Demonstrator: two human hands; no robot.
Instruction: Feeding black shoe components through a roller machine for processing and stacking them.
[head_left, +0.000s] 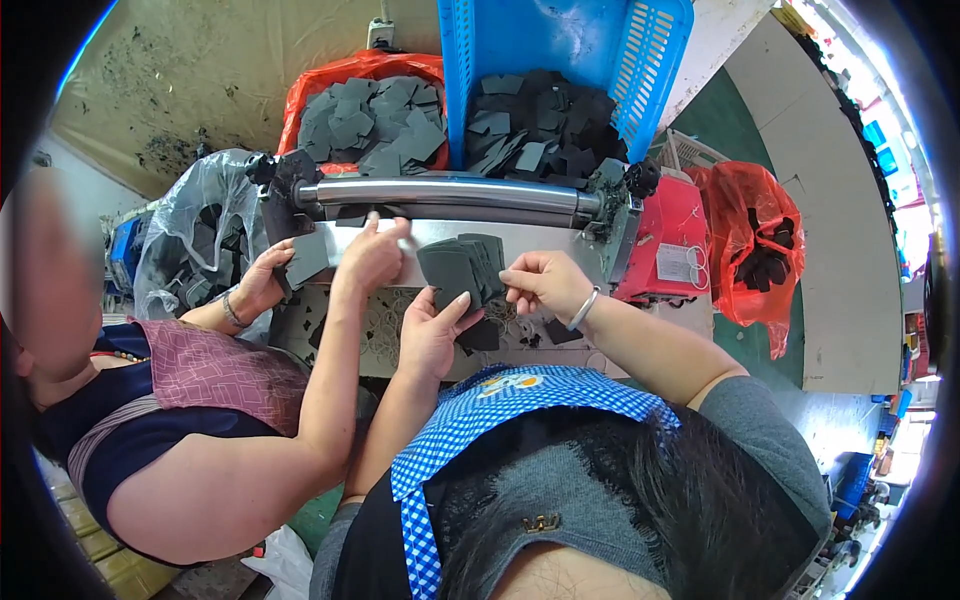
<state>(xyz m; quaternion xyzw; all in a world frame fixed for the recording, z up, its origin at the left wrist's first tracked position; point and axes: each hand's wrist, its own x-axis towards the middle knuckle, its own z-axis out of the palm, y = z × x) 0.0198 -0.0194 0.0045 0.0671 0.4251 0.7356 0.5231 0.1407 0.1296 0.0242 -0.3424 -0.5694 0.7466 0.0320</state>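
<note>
My left hand (431,334) is closed round the lower end of a fanned stack of dark grey flat sheet pieces (462,268), with the thumb on top. At the stack's right edge, my right hand (547,284) pinches with thumb and forefinger at the rim of a piece. The stack is held just in front of a metal plate (520,236) below a roller machine (440,191) with a shiny steel roller. A co-worker on the left holds similar grey pieces (308,260) in one hand and reaches to the roller with the other.
Behind the roller stand a red bag (291,122) and a blue crate (457,80), both with many grey pieces. A clear plastic bag (160,235) is at the left. To the right are a red box (672,225) and another red bag (725,190) with dark scraps.
</note>
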